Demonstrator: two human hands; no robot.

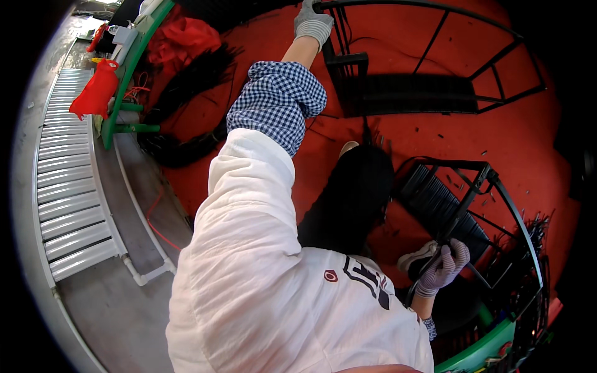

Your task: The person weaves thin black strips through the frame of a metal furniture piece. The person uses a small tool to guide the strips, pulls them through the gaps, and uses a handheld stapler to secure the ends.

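our right hand [443, 271] is half-curled at the near frame [464, 211], which stands just ahead of it; our left hand [311, 26] is at the far frame [410, 93], which spreads rightward. we cannot tell whether either grips, so we'd seat all fingers firmly.

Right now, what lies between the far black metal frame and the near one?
In the head view, red floor covering strewn with small dark scraps separates the far frame from the near frame; a black-trousered knee borders the left end.
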